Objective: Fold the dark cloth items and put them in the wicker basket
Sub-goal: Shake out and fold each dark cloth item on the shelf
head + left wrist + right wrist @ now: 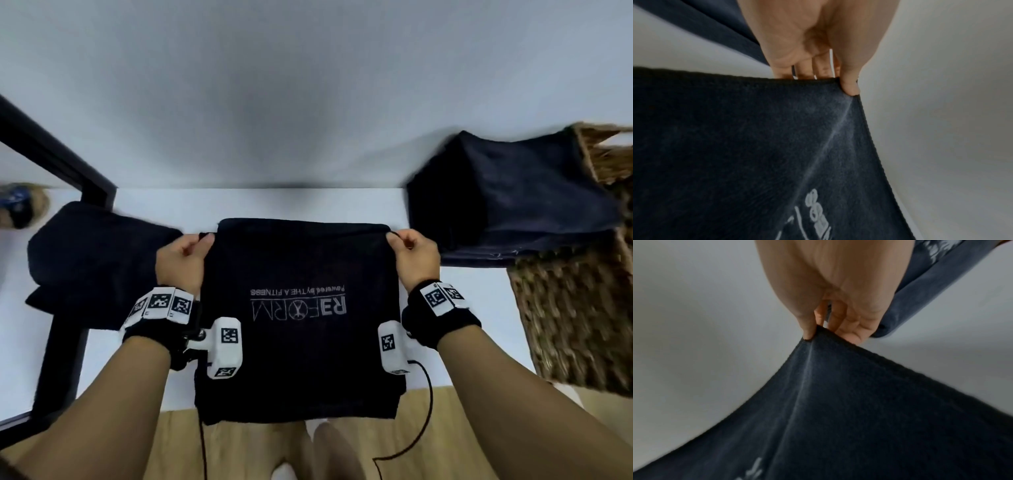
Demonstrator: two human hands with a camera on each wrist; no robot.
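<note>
The left hand (pixel 183 258) and right hand (pixel 416 255) each pinch a far corner of the dark towel (pixel 301 342), stretched between them over the white table (pixel 257 202), its near edge overhanging.

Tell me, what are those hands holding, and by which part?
Both grip the dark printed towel by its far corners: the left hand pinches the far-left corner, the right hand the far-right.

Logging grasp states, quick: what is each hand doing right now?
Left hand: pinches the far left corner of the printed dark cloth.
Right hand: pinches its far right corner.
</note>
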